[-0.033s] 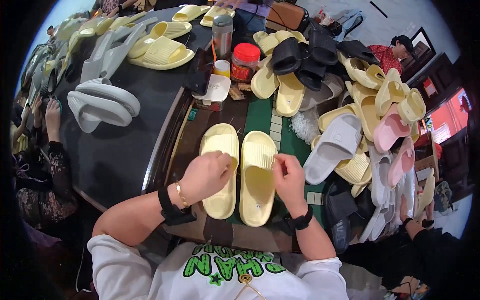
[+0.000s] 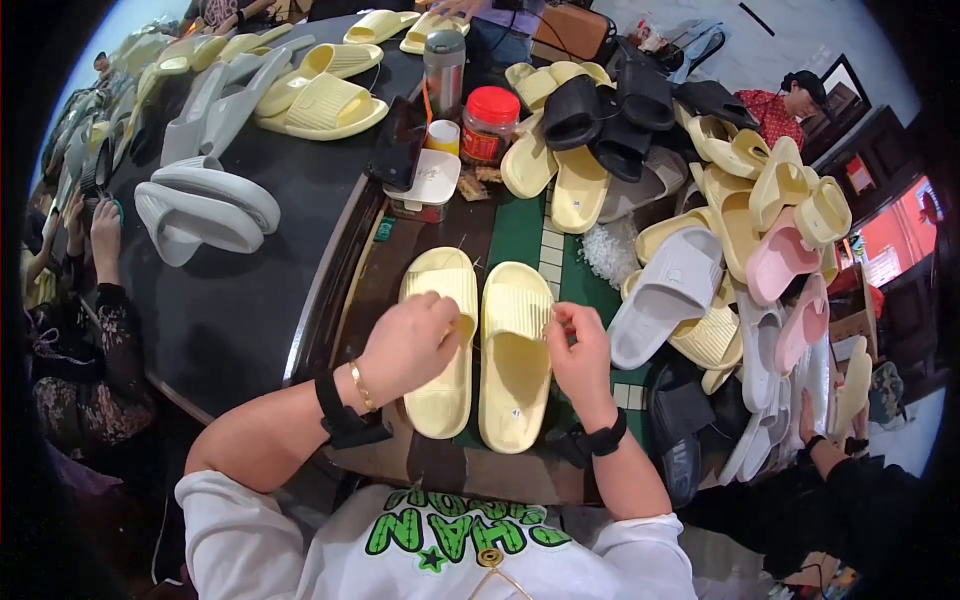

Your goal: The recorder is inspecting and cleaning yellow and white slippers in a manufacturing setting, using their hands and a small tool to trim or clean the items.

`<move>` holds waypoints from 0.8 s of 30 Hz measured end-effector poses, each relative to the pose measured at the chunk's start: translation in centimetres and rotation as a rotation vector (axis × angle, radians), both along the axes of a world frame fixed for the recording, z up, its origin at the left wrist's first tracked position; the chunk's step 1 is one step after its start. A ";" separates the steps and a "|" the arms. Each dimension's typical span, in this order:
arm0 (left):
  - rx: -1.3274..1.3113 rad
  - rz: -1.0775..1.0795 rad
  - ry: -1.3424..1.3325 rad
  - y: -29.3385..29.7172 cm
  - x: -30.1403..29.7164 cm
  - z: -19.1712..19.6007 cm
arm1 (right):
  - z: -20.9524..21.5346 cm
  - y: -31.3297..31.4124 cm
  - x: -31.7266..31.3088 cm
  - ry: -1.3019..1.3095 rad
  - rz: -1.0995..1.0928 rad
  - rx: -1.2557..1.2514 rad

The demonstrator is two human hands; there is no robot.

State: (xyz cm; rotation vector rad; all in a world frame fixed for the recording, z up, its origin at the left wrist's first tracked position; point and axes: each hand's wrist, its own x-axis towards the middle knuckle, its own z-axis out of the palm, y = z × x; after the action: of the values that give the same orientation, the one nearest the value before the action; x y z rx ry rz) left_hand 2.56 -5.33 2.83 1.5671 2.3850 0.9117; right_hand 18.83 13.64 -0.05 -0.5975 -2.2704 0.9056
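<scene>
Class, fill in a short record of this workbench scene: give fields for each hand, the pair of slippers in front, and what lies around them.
Left hand: rests on the strap of the left yellow slipper
Right hand: fingers pinch at the strap edge of the right yellow slipper
Pair: side by side, toes away from the person
Right of the pair: slipper pile, yellow, pink, grey
Behind: red-lidded jar, black slippers

Strap of the left yellow slide (image 2: 440, 345) hidden under the left hand (image 2: 410, 345); right hand (image 2: 580, 350) fingertips' grip indiscernible
</scene>
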 end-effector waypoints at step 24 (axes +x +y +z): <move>-0.187 0.154 0.010 0.7 -4.0 -2.9 | 0.7 1.4 0.9 -0.362 0.041 -0.163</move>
State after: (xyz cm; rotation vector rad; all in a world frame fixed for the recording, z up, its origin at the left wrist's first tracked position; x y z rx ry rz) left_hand -1.46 -4.65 -0.04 1.3393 2.5427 0.6832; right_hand 19.74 15.04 0.61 -0.8484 -2.5506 1.0823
